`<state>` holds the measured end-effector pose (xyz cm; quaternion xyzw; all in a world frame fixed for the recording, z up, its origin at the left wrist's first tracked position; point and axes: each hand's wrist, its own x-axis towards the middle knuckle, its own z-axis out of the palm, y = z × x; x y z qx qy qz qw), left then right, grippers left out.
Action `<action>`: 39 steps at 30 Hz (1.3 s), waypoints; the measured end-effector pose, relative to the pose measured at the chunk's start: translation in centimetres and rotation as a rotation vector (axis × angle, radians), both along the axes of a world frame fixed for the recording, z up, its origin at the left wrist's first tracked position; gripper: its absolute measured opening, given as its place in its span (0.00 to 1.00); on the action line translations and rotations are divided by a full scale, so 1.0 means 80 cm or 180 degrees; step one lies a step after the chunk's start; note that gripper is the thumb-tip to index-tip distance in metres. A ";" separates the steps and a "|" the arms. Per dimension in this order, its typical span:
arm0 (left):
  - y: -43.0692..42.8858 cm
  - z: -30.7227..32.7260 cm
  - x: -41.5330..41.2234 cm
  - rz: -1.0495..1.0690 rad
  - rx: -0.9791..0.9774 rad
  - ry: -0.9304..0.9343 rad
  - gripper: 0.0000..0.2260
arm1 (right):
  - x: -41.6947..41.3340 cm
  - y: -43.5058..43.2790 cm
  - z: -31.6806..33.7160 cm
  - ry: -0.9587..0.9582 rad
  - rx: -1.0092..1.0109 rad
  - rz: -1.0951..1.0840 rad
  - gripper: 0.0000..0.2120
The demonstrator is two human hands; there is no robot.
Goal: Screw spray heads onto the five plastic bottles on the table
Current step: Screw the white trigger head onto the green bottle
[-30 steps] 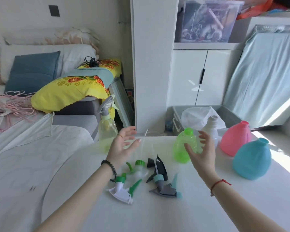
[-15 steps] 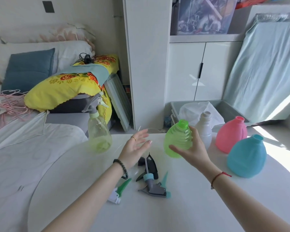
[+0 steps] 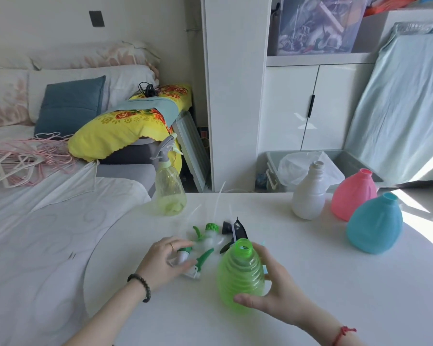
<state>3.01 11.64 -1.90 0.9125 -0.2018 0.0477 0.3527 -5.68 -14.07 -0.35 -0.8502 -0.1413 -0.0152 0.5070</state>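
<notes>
My right hand [image 3: 276, 293] grips a ribbed green bottle [image 3: 240, 273] with an open neck, held just above the white table [image 3: 310, 283]. My left hand [image 3: 164, 260] closes on a white spray head with a green trigger [image 3: 193, 262] lying on the table. Another green-capped spray head [image 3: 208, 233] and a black spray head [image 3: 235, 227] lie just behind. A pale yellow bottle [image 3: 170, 193] with a grey spray head fitted stands at the back. Open-necked white [image 3: 308, 196], pink [image 3: 353, 196] and blue [image 3: 374, 224] bottles stand at the right.
A bed [image 3: 35, 221] with pink hangers and pillows lies left of the table. A white cabinet [image 3: 310, 103] and a grey bin [image 3: 273, 168] with a plastic bag stand behind the table.
My right hand took the green bottle and brought it down toward me. My left hand dropped onto the white and green spray head.
</notes>
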 end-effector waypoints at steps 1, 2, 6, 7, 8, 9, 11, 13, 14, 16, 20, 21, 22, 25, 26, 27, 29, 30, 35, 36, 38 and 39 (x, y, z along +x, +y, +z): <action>0.001 -0.003 -0.004 -0.0171 0.0309 -0.0096 0.20 | -0.001 0.000 -0.001 -0.0007 -0.0004 -0.0069 0.38; 0.001 -0.005 -0.006 -0.0332 0.0574 -0.0162 0.25 | 0.000 0.000 -0.002 -0.0033 -0.0039 -0.0106 0.39; 0.002 -0.017 -0.006 -0.0567 0.0973 -0.0195 0.27 | 0.003 -0.004 -0.004 -0.0072 -0.0227 -0.0169 0.42; 0.002 -0.019 -0.004 -0.0544 0.0899 -0.0208 0.25 | 0.005 -0.007 -0.005 -0.0072 -0.0252 -0.0207 0.42; 0.001 -0.020 -0.003 -0.0501 0.0843 -0.0201 0.22 | 0.007 -0.009 -0.005 -0.0070 -0.0268 -0.0247 0.43; 0.001 -0.021 -0.002 -0.0467 0.0849 -0.0193 0.19 | 0.008 -0.012 -0.005 -0.0065 -0.0273 -0.0281 0.42; 0.001 -0.024 0.000 -0.0459 0.1000 -0.0174 0.16 | 0.009 -0.015 -0.004 -0.0065 -0.0256 -0.0335 0.40; 0.003 -0.023 0.001 -0.0449 0.1041 -0.0160 0.13 | 0.009 -0.015 -0.005 -0.0058 -0.0239 -0.0359 0.38; 0.003 -0.021 0.001 -0.0421 0.0957 -0.0181 0.12 | 0.009 -0.015 -0.006 -0.0052 -0.0236 -0.0363 0.38; 0.003 -0.013 0.000 -0.0292 0.0599 -0.0259 0.09 | 0.009 -0.014 -0.007 -0.0040 -0.0220 -0.0374 0.38; 0.003 0.003 0.000 0.0047 -0.0103 -0.0120 0.10 | 0.008 -0.014 -0.008 -0.0041 -0.0194 -0.0380 0.38; 0.004 0.004 0.001 0.0017 0.0073 -0.0088 0.13 | 0.008 -0.014 -0.008 -0.0035 -0.0199 -0.0383 0.38; 0.005 0.002 0.001 -0.0040 0.0365 -0.0060 0.15 | 0.008 -0.014 -0.008 -0.0025 -0.0201 -0.0386 0.38; 0.005 -0.005 -0.003 -0.0124 0.0614 -0.0174 0.18 | 0.007 -0.013 -0.007 -0.0003 -0.0203 -0.0395 0.38; 0.002 -0.001 -0.006 -0.0076 0.0300 -0.0259 0.13 | 0.007 -0.013 -0.006 0.0002 -0.0197 -0.0396 0.38; -0.002 0.006 -0.008 -0.0005 -0.0151 -0.0288 0.08 | 0.006 -0.013 -0.006 0.0004 -0.0187 -0.0392 0.38; -0.015 0.037 -0.011 0.0162 -0.1384 -0.0124 0.07 | 0.006 -0.013 -0.006 0.0008 -0.0176 -0.0383 0.38; -0.022 0.058 -0.012 0.0236 -0.1969 -0.0027 0.09 | 0.006 -0.013 -0.006 0.0010 -0.0175 -0.0384 0.38; -0.048 0.176 -0.017 0.0367 -0.3153 0.0229 0.12 | 0.006 -0.014 -0.007 0.0022 -0.0194 -0.0388 0.39; -0.050 0.197 -0.017 0.0303 -0.3309 0.0350 0.15 | 0.006 -0.014 -0.006 0.0029 -0.0195 -0.0381 0.38; -0.051 0.234 -0.020 0.0168 -0.3340 0.0502 0.20 | 0.006 -0.013 -0.006 0.0043 -0.0199 -0.0377 0.38; -0.051 0.248 -0.021 0.0088 -0.3245 0.0553 0.21 | 0.006 -0.013 -0.005 0.0058 -0.0197 -0.0385 0.38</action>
